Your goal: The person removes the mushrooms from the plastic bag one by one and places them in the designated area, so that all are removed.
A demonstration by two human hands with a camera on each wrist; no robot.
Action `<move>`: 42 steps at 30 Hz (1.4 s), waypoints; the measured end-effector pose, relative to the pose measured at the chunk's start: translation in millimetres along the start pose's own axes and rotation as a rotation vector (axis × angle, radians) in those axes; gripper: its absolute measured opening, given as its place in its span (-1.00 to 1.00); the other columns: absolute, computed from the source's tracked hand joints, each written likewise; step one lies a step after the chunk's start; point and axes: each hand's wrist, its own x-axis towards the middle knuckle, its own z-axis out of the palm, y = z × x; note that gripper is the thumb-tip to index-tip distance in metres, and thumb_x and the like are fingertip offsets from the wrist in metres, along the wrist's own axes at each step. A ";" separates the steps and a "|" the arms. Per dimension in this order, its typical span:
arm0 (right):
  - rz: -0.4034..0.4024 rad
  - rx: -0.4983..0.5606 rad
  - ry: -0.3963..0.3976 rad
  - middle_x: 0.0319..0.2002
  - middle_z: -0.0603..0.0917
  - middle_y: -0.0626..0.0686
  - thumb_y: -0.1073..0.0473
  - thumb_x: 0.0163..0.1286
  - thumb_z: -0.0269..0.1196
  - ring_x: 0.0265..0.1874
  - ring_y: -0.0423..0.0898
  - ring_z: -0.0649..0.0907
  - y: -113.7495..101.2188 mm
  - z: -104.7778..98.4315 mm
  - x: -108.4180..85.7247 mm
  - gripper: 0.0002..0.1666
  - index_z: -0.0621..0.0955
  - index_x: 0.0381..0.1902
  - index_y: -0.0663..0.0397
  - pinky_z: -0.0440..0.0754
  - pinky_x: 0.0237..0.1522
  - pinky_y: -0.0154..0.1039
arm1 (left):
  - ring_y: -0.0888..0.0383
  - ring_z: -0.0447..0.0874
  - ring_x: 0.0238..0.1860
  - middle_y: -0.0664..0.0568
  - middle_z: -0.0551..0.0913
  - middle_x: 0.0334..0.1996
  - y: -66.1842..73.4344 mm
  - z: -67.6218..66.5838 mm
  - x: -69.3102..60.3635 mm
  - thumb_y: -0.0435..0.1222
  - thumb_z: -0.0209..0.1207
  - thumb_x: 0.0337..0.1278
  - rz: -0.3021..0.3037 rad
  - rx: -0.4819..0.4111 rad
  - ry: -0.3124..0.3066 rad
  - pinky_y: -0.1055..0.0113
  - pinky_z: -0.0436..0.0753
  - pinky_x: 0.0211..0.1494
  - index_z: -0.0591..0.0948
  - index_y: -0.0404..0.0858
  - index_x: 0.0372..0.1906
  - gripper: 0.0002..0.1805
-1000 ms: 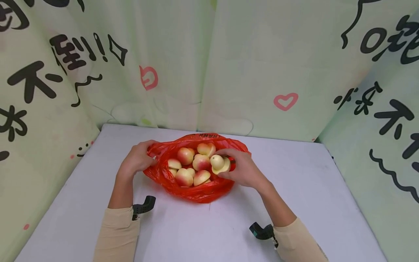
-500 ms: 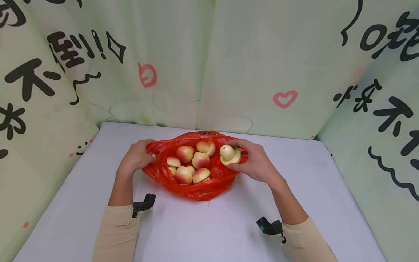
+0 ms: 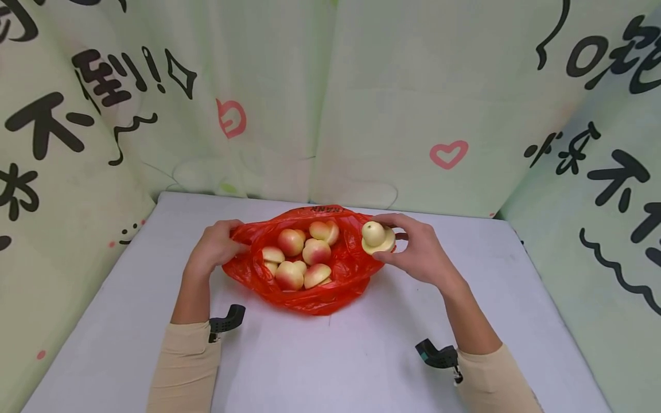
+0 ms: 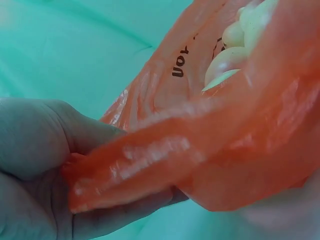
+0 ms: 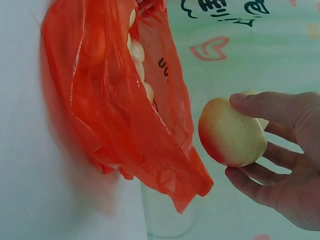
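A mushroom-shaped piece (image 3: 373,238) is hanging by the right-hand rim of the bag, overlapping that rim from the head view, yet the right wrist view is showing a gap between piece and plastic. From above it's presenting a small pale knob on a wider yellowish disc; from the wrist side its rounded back is showing yellow, blushing red, with fine dark specks. The right hand (image 3: 415,249) is gripping it, thumb pressing one side and fingertips bracing the other.

Right beside it, the red plastic bag (image 3: 310,301) is sitting wide-mouthed on the table (image 3: 330,367). Inside, several more rounded pieces (image 3: 317,252) are clustering towards the left and middle, some turning red-and-yellow sides up, others showing pale undersides. Black lettering (image 3: 326,210) is running along the far rim.

Over at the opposite end, the left hand (image 3: 217,246) is holding the bag's edge, the plastic passing between thumb and fingers in the left wrist view.

Further out, beige sleeves (image 3: 183,367) are covering both forearms, and a black device (image 3: 227,321) is jutting from each cuff. Behind it all, a pale green curtain (image 3: 382,115) is hanging, carrying bold black characters (image 3: 46,126) and a pink heart outline (image 3: 448,155).
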 end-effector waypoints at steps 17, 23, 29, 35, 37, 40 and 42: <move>0.019 -0.053 0.080 0.23 0.68 0.11 0.28 0.14 0.59 0.19 0.10 0.62 19.6 -19.2 -9.9 -0.22 0.59 0.33 0.04 0.71 0.11 0.19 | -0.10 0.68 -0.07 -0.30 0.63 0.15 -0.9 1.6 0.4 -0.30 0.18 0.44 -0.007 -0.067 -0.009 0.30 0.75 -0.14 0.51 -0.32 0.37 -0.53; 0.049 -0.096 0.103 0.23 0.68 0.11 0.23 0.16 0.59 0.18 0.08 0.62 28.1 -27.2 -13.3 -0.23 0.58 0.34 0.05 0.64 0.06 -0.41 | -0.07 0.71 -0.13 -0.29 0.64 0.13 0.1 1.9 0.2 -0.26 0.18 0.47 -0.021 -0.065 -0.004 0.34 0.73 -0.19 0.49 -0.32 0.39 -0.51; 0.063 -0.123 0.110 0.23 0.67 0.15 0.21 0.18 0.58 0.17 0.12 0.62 35.6 -34.5 -16.0 -0.23 0.58 0.34 0.07 0.45 -0.04 -0.67 | -0.07 0.72 -0.15 -0.29 0.68 0.10 -0.5 2.2 -0.2 -0.24 0.17 0.48 -0.027 -0.062 0.006 0.34 0.73 -0.20 0.52 -0.33 0.36 -0.54; 0.101 -0.157 0.107 0.22 0.67 0.17 0.23 0.19 0.57 0.15 0.14 0.63 43.0 -40.3 -17.2 -0.25 0.57 0.33 0.09 0.68 0.08 -0.21 | -0.05 0.71 -0.16 -0.29 0.69 0.09 -1.9 2.9 0.7 -0.22 0.18 0.48 -0.033 -0.064 0.007 0.36 0.73 -0.21 0.54 -0.32 0.34 -0.55; 0.117 -0.164 0.100 0.23 0.66 0.20 0.24 0.19 0.57 0.15 0.16 0.62 45.5 -41.7 -17.7 -0.25 0.57 0.33 0.11 0.70 0.09 0.04 | -0.05 0.71 -0.17 -0.29 0.69 0.09 -2.2 2.8 1.2 -0.22 0.18 0.48 -0.033 -0.064 0.003 0.36 0.72 -0.22 0.54 -0.33 0.34 -0.54; 0.144 -0.163 0.084 0.23 0.65 0.23 0.25 0.19 0.56 0.16 0.20 0.61 49.4 -43.2 -18.9 -0.26 0.56 0.33 0.14 0.69 0.11 0.20 | -0.05 0.70 -0.19 -0.28 0.69 0.08 -2.1 2.7 1.9 -0.21 0.19 0.48 -0.037 -0.064 -0.001 0.37 0.72 -0.24 0.53 -0.32 0.34 -0.54; 0.168 -0.158 0.068 0.23 0.64 0.25 0.25 0.20 0.55 0.16 0.23 0.60 51.9 -44.1 -19.7 -0.27 0.56 0.32 0.15 0.68 0.12 0.24 | -0.04 0.69 -0.19 -0.29 0.70 0.08 -1.7 2.6 2.0 -0.21 0.19 0.48 -0.034 -0.065 -0.004 0.37 0.71 -0.24 0.52 -0.32 0.36 -0.53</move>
